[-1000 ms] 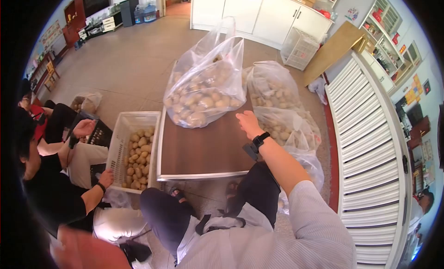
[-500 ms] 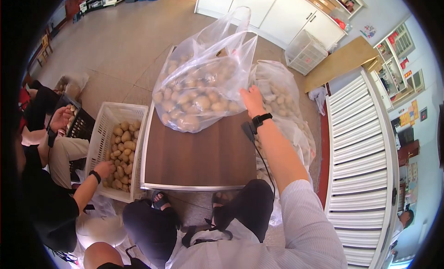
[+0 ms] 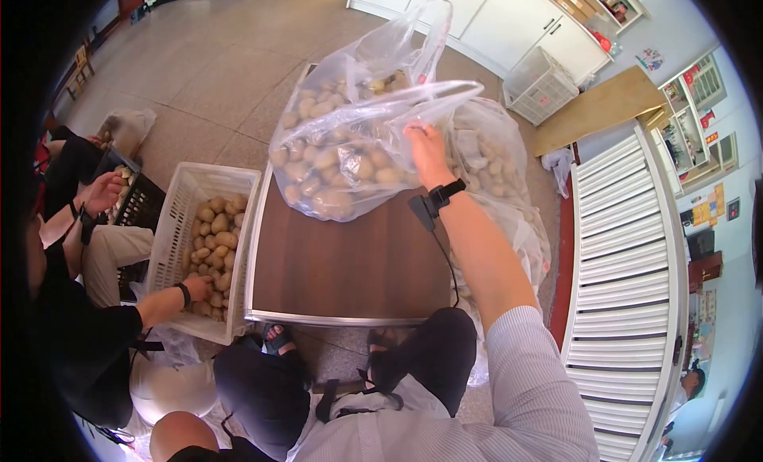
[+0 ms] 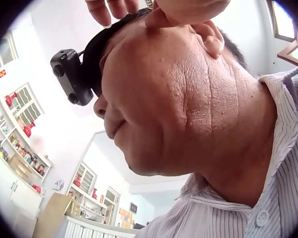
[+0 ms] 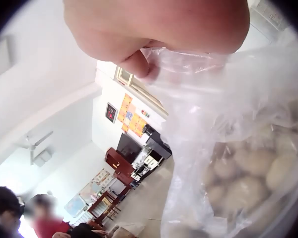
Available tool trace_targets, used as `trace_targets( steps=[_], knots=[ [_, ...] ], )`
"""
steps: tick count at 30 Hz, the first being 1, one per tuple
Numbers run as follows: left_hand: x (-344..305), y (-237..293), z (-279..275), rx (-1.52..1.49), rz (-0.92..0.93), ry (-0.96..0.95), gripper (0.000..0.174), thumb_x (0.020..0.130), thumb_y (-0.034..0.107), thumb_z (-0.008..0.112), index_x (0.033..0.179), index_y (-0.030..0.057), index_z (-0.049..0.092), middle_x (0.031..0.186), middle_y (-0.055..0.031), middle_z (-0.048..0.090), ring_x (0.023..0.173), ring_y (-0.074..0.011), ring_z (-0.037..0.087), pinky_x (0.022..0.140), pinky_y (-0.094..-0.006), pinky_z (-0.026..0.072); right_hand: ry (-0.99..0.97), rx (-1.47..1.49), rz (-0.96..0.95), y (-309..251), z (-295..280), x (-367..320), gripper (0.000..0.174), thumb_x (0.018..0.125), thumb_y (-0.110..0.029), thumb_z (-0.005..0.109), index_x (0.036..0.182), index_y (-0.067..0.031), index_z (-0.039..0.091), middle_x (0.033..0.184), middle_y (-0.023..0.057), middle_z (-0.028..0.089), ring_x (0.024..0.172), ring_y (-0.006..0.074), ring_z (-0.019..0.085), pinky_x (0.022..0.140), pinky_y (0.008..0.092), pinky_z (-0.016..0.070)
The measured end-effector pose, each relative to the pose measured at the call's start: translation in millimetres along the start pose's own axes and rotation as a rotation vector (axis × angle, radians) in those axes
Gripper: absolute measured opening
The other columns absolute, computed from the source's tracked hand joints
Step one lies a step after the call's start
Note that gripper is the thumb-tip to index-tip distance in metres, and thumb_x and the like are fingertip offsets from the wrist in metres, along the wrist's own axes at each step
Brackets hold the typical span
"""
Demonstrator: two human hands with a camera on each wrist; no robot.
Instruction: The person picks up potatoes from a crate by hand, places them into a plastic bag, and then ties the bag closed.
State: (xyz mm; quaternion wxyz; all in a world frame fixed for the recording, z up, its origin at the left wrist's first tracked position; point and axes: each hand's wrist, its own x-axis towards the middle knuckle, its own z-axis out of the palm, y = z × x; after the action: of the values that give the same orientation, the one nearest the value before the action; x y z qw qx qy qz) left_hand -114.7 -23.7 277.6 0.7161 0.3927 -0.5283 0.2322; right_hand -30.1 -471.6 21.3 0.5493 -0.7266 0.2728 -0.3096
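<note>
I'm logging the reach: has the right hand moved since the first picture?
Yes, forward: the right hand is farther from the tabletop's near edge, gripping the potato bag.

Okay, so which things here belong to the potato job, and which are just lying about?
Likely part of the job:
- right hand, pinching the bag's plastic
- clear potato bag
- brown table under it
- white potato crate
- bagged potatoes beside the table

Seemingly just lying about:
- crate by the cupboards
- brown board

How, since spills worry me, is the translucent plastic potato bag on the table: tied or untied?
Untied: the translucent plastic bag has separate handle loops.
</note>
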Motion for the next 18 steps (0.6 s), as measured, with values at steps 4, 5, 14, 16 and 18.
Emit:
trace_targets(
  steps=[4, 5, 14, 16, 18],
  knots=[
    [-4, -1, -5, 0.009, -0.032, 0.027, 0.032, 0.085, 0.015, 0.062, 0.116, 0.0096, 0.056, 0.122, -0.0092, 0.051, 0.098, -0.0191, 0.052, 0.084, -0.0332, 0.0457, -0.213, 0.431, -0.082, -24, 13, -25, 0.017, 0.091, -0.015, 0.06, 0.099, -0.0015, 0.066, 0.087, 0.0013, 0.063, 0.079, 0.0115, 0.056, 0.071, 0.0296, 0.0481],
    [-4, -2, -5, 0.017, -0.037, 0.036, 0.032, 0.085, 0.014, 0.062, 0.115, 0.009, 0.056, 0.122, -0.0101, 0.051, 0.098, -0.0194, 0.052, 0.084, -0.0332, 0.0459, -0.212, 0.435, -0.086, -27, 13, -34, 0.017, 0.091, -0.015, 0.06, 0.099, -0.0015, 0.066, 0.087, 0.0013, 0.063, 0.079, 0.0115, 0.056, 0.071, 0.0296, 0.0481],
    [-76, -65, 0, 0.011, -0.584, 0.083, 0.03, 0.083, -0.003, 0.058, 0.113, 0.0, 0.056, 0.123, -0.0187, 0.05, 0.101, -0.019, 0.051, 0.084, -0.03, 0.0465, -0.156, 0.463, 0.302, -26, -3, -111, 0.021, 0.095, -0.025, 0.064, 0.104, -0.0063, 0.064, 0.089, -0.0022, 0.058, 0.076, 0.0099, 0.054, 0.073, 0.0285, 0.0501],
    [-102, -79, 0, 0.032, -0.692, 0.06, 0.032, 0.083, -0.01, 0.056, 0.113, 0.0026, 0.057, 0.122, -0.012, 0.051, 0.104, -0.0153, 0.05, 0.084, -0.027, 0.0452, -0.177, 0.404, 0.317, -33, -11, -126, 0.022, 0.094, -0.025, 0.065, 0.105, -0.0053, 0.067, 0.105, 0.0013, 0.064, 0.091, 0.0119, 0.058, 0.084, 0.031, 0.0484],
    [-126, -89, 2, 0.073, -0.756, 0.048, 0.031, 0.083, -0.011, 0.056, 0.11, 0.0043, 0.057, 0.118, -0.0094, 0.053, 0.102, -0.0144, 0.052, 0.082, -0.026, 0.0452, -0.16, 0.347, 0.212, -36, -16, -131, 0.022, 0.095, -0.023, 0.064, 0.104, -0.0042, 0.068, 0.112, 0.0037, 0.065, 0.099, 0.0135, 0.059, 0.09, 0.0313, 0.0463]
  ],
)
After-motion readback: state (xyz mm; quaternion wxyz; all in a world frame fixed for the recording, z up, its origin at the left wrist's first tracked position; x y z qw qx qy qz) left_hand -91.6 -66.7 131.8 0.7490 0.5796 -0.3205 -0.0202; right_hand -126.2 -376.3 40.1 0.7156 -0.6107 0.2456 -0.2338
